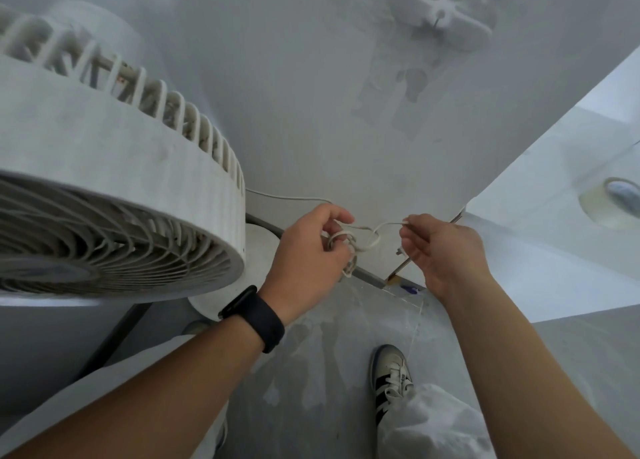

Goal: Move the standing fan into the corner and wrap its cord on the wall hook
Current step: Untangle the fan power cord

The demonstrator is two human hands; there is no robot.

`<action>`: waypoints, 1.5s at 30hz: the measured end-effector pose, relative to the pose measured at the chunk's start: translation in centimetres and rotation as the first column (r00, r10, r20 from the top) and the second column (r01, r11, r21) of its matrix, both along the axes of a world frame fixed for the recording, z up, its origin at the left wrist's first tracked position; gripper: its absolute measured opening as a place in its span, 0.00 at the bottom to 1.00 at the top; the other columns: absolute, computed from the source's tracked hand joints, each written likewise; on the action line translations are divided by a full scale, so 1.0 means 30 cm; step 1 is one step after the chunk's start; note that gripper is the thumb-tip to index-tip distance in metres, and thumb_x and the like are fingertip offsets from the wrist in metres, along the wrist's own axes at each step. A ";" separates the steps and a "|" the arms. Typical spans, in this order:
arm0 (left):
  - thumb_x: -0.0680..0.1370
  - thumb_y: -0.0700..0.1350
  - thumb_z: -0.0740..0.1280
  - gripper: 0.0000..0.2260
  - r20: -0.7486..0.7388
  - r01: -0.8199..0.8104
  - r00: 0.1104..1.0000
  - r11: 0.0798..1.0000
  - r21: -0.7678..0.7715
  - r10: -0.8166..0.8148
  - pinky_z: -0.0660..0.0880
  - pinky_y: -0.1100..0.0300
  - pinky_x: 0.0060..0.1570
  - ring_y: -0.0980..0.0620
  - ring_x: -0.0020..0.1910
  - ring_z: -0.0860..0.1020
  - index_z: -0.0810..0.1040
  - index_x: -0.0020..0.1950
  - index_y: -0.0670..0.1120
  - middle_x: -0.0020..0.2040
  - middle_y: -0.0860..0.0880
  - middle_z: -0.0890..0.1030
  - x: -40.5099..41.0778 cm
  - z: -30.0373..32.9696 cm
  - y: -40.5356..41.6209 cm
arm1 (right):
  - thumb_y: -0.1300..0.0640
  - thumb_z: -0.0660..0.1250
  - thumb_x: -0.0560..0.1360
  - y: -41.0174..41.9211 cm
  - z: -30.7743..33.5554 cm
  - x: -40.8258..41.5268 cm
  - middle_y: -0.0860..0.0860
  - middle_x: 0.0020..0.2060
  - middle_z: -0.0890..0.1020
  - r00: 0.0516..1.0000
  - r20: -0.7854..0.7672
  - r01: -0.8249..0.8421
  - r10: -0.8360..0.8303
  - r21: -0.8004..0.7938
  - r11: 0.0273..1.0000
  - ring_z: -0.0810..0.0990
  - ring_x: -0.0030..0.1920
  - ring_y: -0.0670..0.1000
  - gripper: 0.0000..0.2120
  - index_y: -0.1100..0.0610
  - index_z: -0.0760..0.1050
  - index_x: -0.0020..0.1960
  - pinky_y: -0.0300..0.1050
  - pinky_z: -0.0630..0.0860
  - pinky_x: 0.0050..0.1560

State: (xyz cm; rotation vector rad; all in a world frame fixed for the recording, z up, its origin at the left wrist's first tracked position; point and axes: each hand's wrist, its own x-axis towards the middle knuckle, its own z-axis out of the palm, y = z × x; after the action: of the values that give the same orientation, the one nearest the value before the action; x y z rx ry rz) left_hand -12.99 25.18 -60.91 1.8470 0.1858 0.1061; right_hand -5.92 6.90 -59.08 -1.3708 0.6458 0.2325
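So the fan (104,195) takes up the whole left side, head tilted over its base (256,237) on the floor (311,372), right up against the wall (294,95). The hook (440,19) sits high on that wall, up and to the right, and the cord (363,237) runs from behind the fan along the wall to the left hand (308,251), then across to the right hand (440,251) just beside it. A shoe (391,379) is on the floor below the hands, and a tape roll (613,202) is far right.

Tape roll (613,204) — sneaker (391,379) below
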 end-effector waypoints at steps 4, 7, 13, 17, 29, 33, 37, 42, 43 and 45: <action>0.79 0.35 0.69 0.14 0.041 -0.023 0.999 0.982 -0.186 0.031 0.84 0.43 0.52 0.44 0.48 0.84 0.81 0.56 0.54 0.47 0.56 0.82 0.005 0.011 -0.002 | 0.60 0.77 0.74 -0.006 -0.009 0.005 0.58 0.42 0.87 0.997 0.026 -0.070 0.075 -0.167 0.983 0.83 0.38 0.49 0.13 0.68 0.81 0.54 0.41 0.82 0.45; 0.76 0.35 0.70 0.14 0.064 0.039 0.998 0.967 -0.251 -0.024 0.82 0.43 0.52 0.41 0.50 0.82 0.80 0.54 0.54 0.50 0.52 0.82 0.005 0.020 0.001 | 0.59 0.79 0.73 -0.004 -0.007 0.007 0.56 0.44 0.88 0.994 0.087 -0.049 0.072 -0.239 0.970 0.82 0.37 0.47 0.23 0.63 0.78 0.64 0.40 0.80 0.44; 0.76 0.36 0.73 0.13 0.155 0.085 0.985 0.996 -0.027 -0.080 0.76 0.67 0.48 0.57 0.51 0.79 0.75 0.52 0.52 0.58 0.50 0.75 -0.015 0.038 -0.016 | 0.54 0.77 0.75 0.028 0.031 -0.007 0.49 0.41 0.88 0.960 0.262 -0.015 0.097 -0.297 0.955 0.81 0.36 0.43 0.20 0.54 0.77 0.64 0.40 0.79 0.46; 0.79 0.43 0.73 0.06 0.208 -0.033 0.978 0.999 0.034 0.025 0.80 0.56 0.48 0.50 0.48 0.79 0.77 0.49 0.50 0.52 0.51 0.78 -0.008 0.023 -0.009 | 0.52 0.77 0.75 0.032 0.051 -0.022 0.50 0.41 0.88 0.937 0.316 -0.034 0.148 -0.341 0.940 0.82 0.37 0.41 0.15 0.53 0.80 0.59 0.40 0.79 0.46; 0.86 0.46 0.63 0.11 0.032 0.001 0.999 0.969 -0.247 0.007 0.77 0.65 0.38 0.59 0.39 0.82 0.85 0.56 0.45 0.43 0.53 0.85 0.007 0.030 0.006 | 0.51 0.67 0.82 0.064 0.070 -0.037 0.44 0.49 0.88 0.901 0.374 -0.113 0.221 -0.291 0.950 0.81 0.44 0.38 0.07 0.53 0.81 0.54 0.42 0.76 0.48; 0.85 0.46 0.66 0.09 0.064 0.032 0.998 0.979 -0.203 -0.020 0.80 0.58 0.44 0.56 0.44 0.83 0.85 0.60 0.52 0.47 0.53 0.86 0.005 0.028 0.004 | 0.51 0.61 0.86 0.081 0.065 -0.040 0.50 0.47 0.89 0.898 0.331 -0.248 0.290 -0.164 0.955 0.83 0.44 0.47 0.08 0.54 0.75 0.55 0.44 0.78 0.49; 0.83 0.45 0.69 0.03 0.057 0.019 0.998 0.972 -0.235 -0.006 0.81 0.56 0.38 0.43 0.42 0.85 0.75 0.52 0.49 0.44 0.45 0.86 0.001 0.035 -0.003 | 0.52 0.62 0.85 0.094 0.059 -0.049 0.53 0.42 0.88 0.903 0.244 -0.334 0.353 -0.116 0.935 0.84 0.43 0.50 0.12 0.59 0.76 0.60 0.44 0.79 0.47; 0.82 0.48 0.70 0.05 0.081 -0.002 0.997 0.981 -0.193 0.017 0.75 0.62 0.31 0.42 0.37 0.82 0.75 0.49 0.52 0.43 0.44 0.86 -0.004 0.037 -0.008 | 0.53 0.65 0.84 0.101 0.064 -0.057 0.51 0.38 0.87 0.887 0.202 -0.394 0.414 -0.132 0.910 0.81 0.40 0.49 0.08 0.56 0.80 0.51 0.43 0.77 0.45; 0.82 0.47 0.70 0.02 0.077 0.000 0.997 0.984 -0.179 0.015 0.76 0.63 0.31 0.46 0.36 0.83 0.77 0.51 0.52 0.43 0.46 0.86 -0.004 0.035 -0.008 | 0.53 0.65 0.83 0.101 0.065 -0.057 0.50 0.37 0.86 0.887 0.199 -0.397 0.417 -0.135 0.908 0.80 0.39 0.49 0.08 0.55 0.80 0.50 0.43 0.76 0.44; 0.82 0.45 0.70 0.03 0.080 -0.011 0.996 0.986 -0.164 0.024 0.77 0.63 0.32 0.51 0.36 0.84 0.80 0.55 0.52 0.45 0.48 0.87 -0.007 0.029 -0.008 | 0.53 0.66 0.83 0.104 0.068 -0.061 0.49 0.36 0.85 0.882 0.185 -0.414 0.434 -0.135 0.900 0.79 0.39 0.48 0.07 0.55 0.80 0.49 0.43 0.75 0.45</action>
State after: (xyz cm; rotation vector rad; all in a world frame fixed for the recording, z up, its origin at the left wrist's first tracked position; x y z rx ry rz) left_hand -13.19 24.93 -60.02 1.6747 0.1490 0.1735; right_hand -7.76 10.02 -57.05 -1.5930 0.1707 0.4057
